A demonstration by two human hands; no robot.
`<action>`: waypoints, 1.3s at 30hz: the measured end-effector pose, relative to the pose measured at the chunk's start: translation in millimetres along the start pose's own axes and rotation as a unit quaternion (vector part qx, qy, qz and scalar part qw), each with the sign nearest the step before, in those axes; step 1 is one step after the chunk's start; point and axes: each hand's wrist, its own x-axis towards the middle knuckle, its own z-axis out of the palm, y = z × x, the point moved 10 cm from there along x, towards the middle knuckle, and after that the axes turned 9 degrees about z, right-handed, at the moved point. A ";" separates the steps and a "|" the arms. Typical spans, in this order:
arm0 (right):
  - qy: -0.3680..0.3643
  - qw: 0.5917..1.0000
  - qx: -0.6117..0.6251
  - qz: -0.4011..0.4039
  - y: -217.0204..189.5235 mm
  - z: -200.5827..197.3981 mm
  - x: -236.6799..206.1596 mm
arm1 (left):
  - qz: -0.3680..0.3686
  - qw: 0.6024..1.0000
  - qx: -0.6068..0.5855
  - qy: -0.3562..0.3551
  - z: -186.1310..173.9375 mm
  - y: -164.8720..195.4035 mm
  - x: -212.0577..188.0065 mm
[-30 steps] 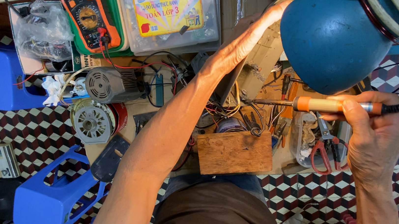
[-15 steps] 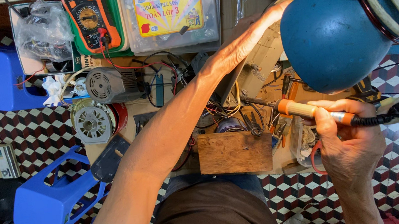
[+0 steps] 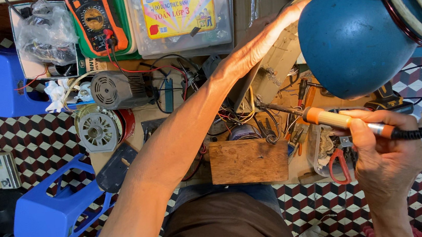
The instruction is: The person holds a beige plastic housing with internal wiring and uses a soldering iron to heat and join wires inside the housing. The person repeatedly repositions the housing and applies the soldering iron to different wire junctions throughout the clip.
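- Right hand (image 3: 382, 158): closed around a soldering iron (image 3: 347, 121), fingers wrapped over the rear of the handle where the black cord leaves it.
- Soldering iron, position: over the right part of the cluttered bench, just below the blue lamp shade (image 3: 364, 34) and above a clear plastic tub (image 3: 324, 148) of small parts.
- Soldering iron, axis: the long axis lies nearly level across the view, tilted slightly. The orange handle end is toward the middle of the bench; the thin dark shaft (image 3: 278, 108) runs on from it and points left and a little up, toward a tangle of wires (image 3: 253, 119). The cord end points right.
- Left hand (image 3: 261, 45): fingers extended and lying together, stretched up and right across the bench. The fingertips are at the lamp shade's edge; whether they grip anything cannot be told.
- Bench contents: a wooden block (image 3: 249, 161) at the near edge, just left of the iron's tip; red-handled scissors (image 3: 338, 165) beside the right hand; a grey motor (image 3: 116, 89) and a round metal motor part (image 3: 98, 130) to the left; an orange multimeter (image 3: 95, 15) at the far edge.
- Floor: a blue plastic stool (image 3: 54, 213) lies at lower left on checkered tiles.
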 end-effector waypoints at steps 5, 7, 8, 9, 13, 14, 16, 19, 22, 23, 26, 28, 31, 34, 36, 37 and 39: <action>-0.005 0.999 0.030 0.013 7.4 -2.7 3.4 | 0.000 1.000 0.002 0.001 -0.6 0.0 0.4; -0.006 0.999 0.047 0.012 8.9 1.8 8.3 | -0.001 1.000 0.002 0.002 -0.7 -0.3 0.6; -0.007 0.998 0.057 0.011 9.1 3.6 10.5 | -0.001 1.000 0.002 0.002 -0.4 -0.5 0.7; 0.009 0.999 0.015 0.037 14.1 2.2 13.1 | -0.001 1.000 0.003 0.003 -0.7 -0.6 0.9; 0.018 0.998 0.015 0.051 14.4 -5.1 12.9 | -0.003 1.000 0.005 0.007 -0.6 -1.8 1.4; 0.005 0.998 0.057 0.031 11.4 -4.9 12.5 | -0.003 1.000 0.006 0.009 -1.0 -2.1 1.4; 0.034 0.995 0.080 0.046 19.8 -11.2 12.8 | -0.004 1.000 0.008 0.011 -0.8 -3.0 0.9; 0.054 0.989 0.124 0.055 34.6 -16.5 17.0 | -0.005 1.000 0.010 0.013 -0.3 -4.0 1.5; 0.059 0.979 0.178 0.076 52.4 -14.5 22.1 | -0.008 1.000 0.012 0.017 -0.5 -5.9 1.2; 0.061 0.975 0.197 0.085 58.0 -13.7 23.5 | -0.008 1.000 0.013 0.018 -0.8 -6.2 1.9; 0.062 0.956 0.257 0.123 72.7 -8.0 24.3 | -0.009 1.000 0.016 0.021 -1.6 -7.4 3.0; 0.074 0.951 0.262 0.145 80.2 -6.8 25.3 | -0.011 1.000 0.017 0.023 -1.9 -8.2 3.4; 0.078 0.944 0.279 0.157 85.4 -5.6 27.0 | -0.013 0.999 0.017 0.026 -1.8 -8.8 5.0; 0.080 0.940 0.283 0.173 90.8 -6.1 27.7 | -0.015 0.999 0.021 0.029 -2.6 -8.7 5.8; 0.082 0.940 0.277 0.182 94.2 -6.2 27.1 | -0.015 0.999 0.022 0.032 -2.8 -9.0 5.6; 0.081 0.941 0.274 0.183 95.1 -6.2 26.6 | -0.015 0.999 0.023 0.033 -2.6 -9.1 5.8; 0.078 0.941 0.273 0.183 96.4 -7.3 26.0 | -0.017 0.999 0.024 0.035 -3.1 -10.5 5.9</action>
